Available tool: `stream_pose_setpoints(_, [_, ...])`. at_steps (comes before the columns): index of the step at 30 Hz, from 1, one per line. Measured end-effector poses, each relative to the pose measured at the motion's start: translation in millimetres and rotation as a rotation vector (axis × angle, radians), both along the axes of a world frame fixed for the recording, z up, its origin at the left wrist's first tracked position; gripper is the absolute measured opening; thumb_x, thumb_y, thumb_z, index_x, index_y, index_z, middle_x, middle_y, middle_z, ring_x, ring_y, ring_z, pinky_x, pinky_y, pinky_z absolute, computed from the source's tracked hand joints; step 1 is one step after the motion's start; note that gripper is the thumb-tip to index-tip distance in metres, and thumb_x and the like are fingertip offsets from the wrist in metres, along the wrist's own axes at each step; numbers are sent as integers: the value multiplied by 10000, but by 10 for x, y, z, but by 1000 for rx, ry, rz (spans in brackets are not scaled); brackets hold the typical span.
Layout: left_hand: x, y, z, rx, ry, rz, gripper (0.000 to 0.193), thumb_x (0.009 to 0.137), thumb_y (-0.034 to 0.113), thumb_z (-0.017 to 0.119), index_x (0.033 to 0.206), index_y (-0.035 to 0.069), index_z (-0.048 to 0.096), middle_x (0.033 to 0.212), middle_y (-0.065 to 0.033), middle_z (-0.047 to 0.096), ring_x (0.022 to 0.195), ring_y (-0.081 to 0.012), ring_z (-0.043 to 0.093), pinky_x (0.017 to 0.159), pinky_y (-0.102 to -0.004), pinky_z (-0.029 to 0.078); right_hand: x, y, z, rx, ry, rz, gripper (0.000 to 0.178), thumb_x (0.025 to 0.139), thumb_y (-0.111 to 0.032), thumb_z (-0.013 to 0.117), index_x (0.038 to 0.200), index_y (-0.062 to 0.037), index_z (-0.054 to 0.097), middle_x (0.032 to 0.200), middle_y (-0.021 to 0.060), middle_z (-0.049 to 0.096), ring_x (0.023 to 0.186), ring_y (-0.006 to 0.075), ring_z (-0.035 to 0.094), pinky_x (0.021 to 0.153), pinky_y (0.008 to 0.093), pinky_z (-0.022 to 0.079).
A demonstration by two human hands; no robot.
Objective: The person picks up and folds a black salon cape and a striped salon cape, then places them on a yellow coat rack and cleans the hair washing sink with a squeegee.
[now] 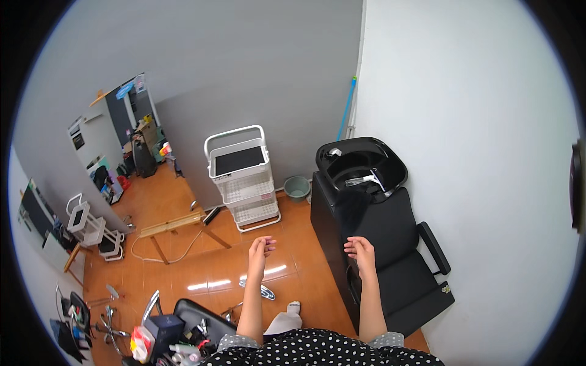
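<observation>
Both my arms reach forward in front of me. My left hand [260,250] is raised over the tiled floor, its fingers loosely bent and apart, with nothing seen in it. My right hand [361,250] is held up in the same way, empty, with fingers partly spread. It appears in front of the black shampoo chair [397,250]; I cannot tell whether it touches it. The chair's black wash basin [384,155] is beyond that hand, with a handheld shower head [366,180] in it. Dark hair-like material [352,210] hangs at the basin's near edge.
A white three-tier trolley [241,177] stands by the grey wall, beside a grey-green bucket [297,188]. Left are a wall mirror [134,140] and a low wooden frame [171,226]. A black chair [207,320] loaded with bottles and boxes is at lower left. A blue-handled pole [347,108] leans in the corner.
</observation>
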State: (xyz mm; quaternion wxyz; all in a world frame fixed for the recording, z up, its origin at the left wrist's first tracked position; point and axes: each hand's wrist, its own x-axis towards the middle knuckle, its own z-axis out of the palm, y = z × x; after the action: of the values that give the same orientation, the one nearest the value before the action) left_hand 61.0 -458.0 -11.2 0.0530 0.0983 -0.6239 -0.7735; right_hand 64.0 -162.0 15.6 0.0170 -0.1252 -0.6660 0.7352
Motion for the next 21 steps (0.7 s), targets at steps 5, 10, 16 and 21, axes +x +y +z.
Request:
stream_pose_setpoints(5, [-957,71,101,-51,9,-143,269,943,263,397,1035,82,574,952,-37,637,795,-99,566,688,-230,403,-629,13,76,-21,14,-126,203,911,-177,456,960,-55,611,836,48,638,730,108,598,658,226,455])
stream_pose_setpoints(10, [-1610,317,-75,-65,-78,-276,275,942,271,393,1036,87,575,963,-32,632,814,-106,566,709,-246,406,-998,255,-126,-23,-41,-259,197,910,-168,454,956,-59,612,838,48,638,728,108,598,652,226,456])
stream_pose_setpoints(16, [-2462,692,-306,-65,-134,-395,272,939,263,389,1041,86,569,969,-32,631,827,-113,566,717,-254,411,-1443,714,-352,-44,-87,-417,193,908,-154,450,954,-64,614,836,42,640,727,102,597,643,222,455])
stream_pose_setpoints(21, [-3275,1196,-283,-73,-106,-497,274,935,258,390,1053,82,563,977,-37,631,838,-116,567,734,-258,413,-2029,1087,-395,-50,-86,-510,198,906,-153,444,951,-64,615,827,42,640,723,102,597,642,222,453])
